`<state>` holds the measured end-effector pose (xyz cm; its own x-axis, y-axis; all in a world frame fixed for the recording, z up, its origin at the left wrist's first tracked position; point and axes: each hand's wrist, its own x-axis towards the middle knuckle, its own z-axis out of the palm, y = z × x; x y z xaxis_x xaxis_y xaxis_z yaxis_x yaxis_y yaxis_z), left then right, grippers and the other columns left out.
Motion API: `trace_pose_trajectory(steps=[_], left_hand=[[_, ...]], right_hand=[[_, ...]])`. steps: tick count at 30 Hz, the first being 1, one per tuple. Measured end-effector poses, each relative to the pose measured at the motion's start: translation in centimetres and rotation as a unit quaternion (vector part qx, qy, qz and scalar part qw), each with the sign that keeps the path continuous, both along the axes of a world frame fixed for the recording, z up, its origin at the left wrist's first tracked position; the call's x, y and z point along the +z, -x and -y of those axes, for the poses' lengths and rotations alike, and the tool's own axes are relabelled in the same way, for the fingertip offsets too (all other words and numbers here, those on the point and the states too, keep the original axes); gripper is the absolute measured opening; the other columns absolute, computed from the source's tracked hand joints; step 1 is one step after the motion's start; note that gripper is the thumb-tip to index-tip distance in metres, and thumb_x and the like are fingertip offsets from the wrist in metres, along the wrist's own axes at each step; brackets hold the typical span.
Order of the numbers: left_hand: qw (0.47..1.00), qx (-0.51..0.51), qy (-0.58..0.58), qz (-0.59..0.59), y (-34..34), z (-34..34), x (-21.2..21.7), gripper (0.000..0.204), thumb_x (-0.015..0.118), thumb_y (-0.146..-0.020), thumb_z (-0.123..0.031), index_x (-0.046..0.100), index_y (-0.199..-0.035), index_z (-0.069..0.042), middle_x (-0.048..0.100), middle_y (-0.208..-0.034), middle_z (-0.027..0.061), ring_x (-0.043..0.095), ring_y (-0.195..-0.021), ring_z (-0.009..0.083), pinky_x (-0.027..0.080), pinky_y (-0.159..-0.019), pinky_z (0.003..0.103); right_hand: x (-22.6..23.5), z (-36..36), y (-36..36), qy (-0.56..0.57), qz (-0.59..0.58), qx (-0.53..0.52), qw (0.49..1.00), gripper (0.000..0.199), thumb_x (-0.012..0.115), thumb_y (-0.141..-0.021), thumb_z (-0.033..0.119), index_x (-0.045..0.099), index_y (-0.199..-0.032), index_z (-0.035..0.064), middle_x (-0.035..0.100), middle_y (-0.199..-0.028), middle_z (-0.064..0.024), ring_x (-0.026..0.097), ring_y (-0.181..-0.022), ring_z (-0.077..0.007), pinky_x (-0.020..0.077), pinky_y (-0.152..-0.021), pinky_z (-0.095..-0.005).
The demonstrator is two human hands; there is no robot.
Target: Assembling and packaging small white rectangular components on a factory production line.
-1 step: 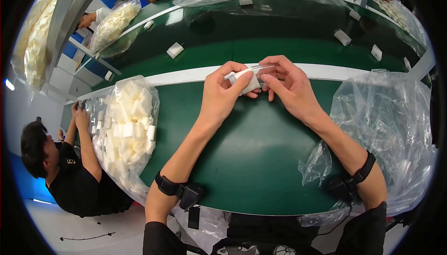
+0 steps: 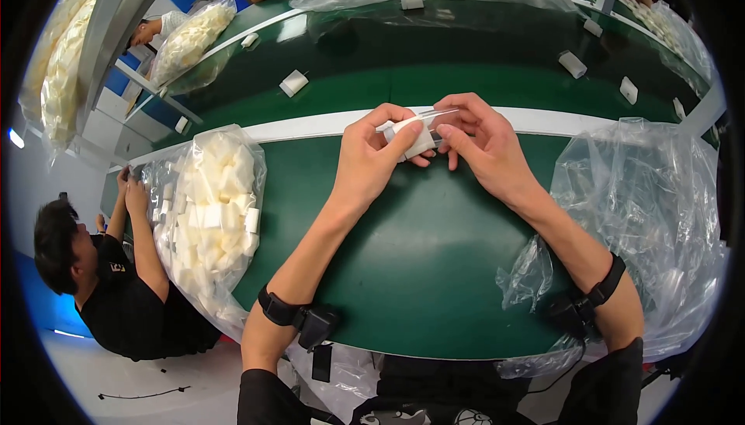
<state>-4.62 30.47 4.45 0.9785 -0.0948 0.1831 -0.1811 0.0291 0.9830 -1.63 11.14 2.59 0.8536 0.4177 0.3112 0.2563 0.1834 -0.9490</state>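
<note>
In the head view, the left hand (image 2: 376, 147) pinches a white piece (image 2: 421, 144) toward twelve o'clock. At its two o'clock side, the right hand (image 2: 487, 138) fingers a clear plastic piece (image 2: 443, 117). A filled bag (image 2: 250, 159) lies at nine, a crumpled clear bag (image 2: 632, 211) at three.

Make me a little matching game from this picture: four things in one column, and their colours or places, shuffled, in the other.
Things:
1. Near bag of cream-coloured pieces
2. Near crumpled clear bag
3. White piece with clear plastic
4. Near tabletop

Colours and places:
A. Between the person's left hand and right hand
B. Green
C. At the picture's left, beside a co-worker in black
D. Toward the picture's right edge, beyond the person's right forearm

Right pairs: 1-C, 2-D, 3-A, 4-B
</note>
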Motion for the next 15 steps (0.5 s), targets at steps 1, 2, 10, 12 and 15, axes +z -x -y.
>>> trace_pose_trajectory(steps=[1,2,10,12,15], left_hand=[[1.0,-0.025,-0.015,0.0,0.0,-0.3,0.2,0.021,0.065,-0.1,-0.017,0.064,-0.106,0.004,0.07,-0.098,0.0147,0.073,-0.08,0.0216,0.062,-0.072,0.032],[1.0,-0.024,-0.014,0.001,-0.1,-0.5,0.2,0.021,0.065,-0.1,-0.017,0.064,-0.106,0.004,0.07,-0.098,0.0147,0.073,-0.08,0.0216,0.062,-0.072,0.032],[0.997,-0.042,0.003,-0.063,-0.2,-1.5,0.1,0.022,0.067,-0.099,-0.014,0.066,-0.109,0.005,0.07,-0.098,0.0158,0.074,-0.079,0.0223,0.063,-0.071,0.031],[0.998,-0.038,0.008,-0.056,-0.2,-1.5,0.2,0.023,0.068,-0.098,-0.012,0.065,-0.111,0.006,0.069,-0.098,0.015,0.074,-0.08,0.0219,0.064,-0.071,0.031],[0.999,-0.011,0.039,-0.026,-0.1,-0.7,0.2,0.026,0.069,-0.097,-0.011,0.064,-0.114,0.007,0.068,-0.099,0.014,0.074,-0.08,0.022,0.064,-0.07,0.031]], right_hand=[[-0.1,0.1,-0.1,-0.002,-0.016,0.007,1.0,0.026,0.061,-0.1,0.01,0.055,-0.123,-0.0005,0.067,-0.102,-0.0081,0.06,-0.078,-0.01,0.0511,-0.064,-0.0246],[-0.1,0.3,-0.3,-0.002,-0.015,0.009,1.0,0.026,0.061,-0.1,0.01,0.055,-0.123,-0.0005,0.067,-0.102,-0.0081,0.06,-0.078,-0.01,0.0511,-0.064,-0.0246],[0.3,0.2,0.1,0.013,-0.044,0.045,0.998,0.026,0.062,-0.101,0.013,0.054,-0.122,0.0002,0.061,-0.093,-0.0039,0.059,-0.08,-0.0093,0.0507,-0.066,-0.0238],[0.2,0.2,0.0,0.014,-0.048,0.054,0.997,0.026,0.062,-0.101,0.013,0.054,-0.123,0.0001,0.062,-0.094,-0.0043,0.06,-0.08,-0.0094,0.0507,-0.066,-0.0238],[0.5,0.4,0.0,0.001,-0.054,0.048,0.997,0.027,0.062,-0.101,0.012,0.054,-0.123,-0.0001,0.063,-0.097,-0.0052,0.06,-0.08,-0.0095,0.0508,-0.067,-0.0239]])
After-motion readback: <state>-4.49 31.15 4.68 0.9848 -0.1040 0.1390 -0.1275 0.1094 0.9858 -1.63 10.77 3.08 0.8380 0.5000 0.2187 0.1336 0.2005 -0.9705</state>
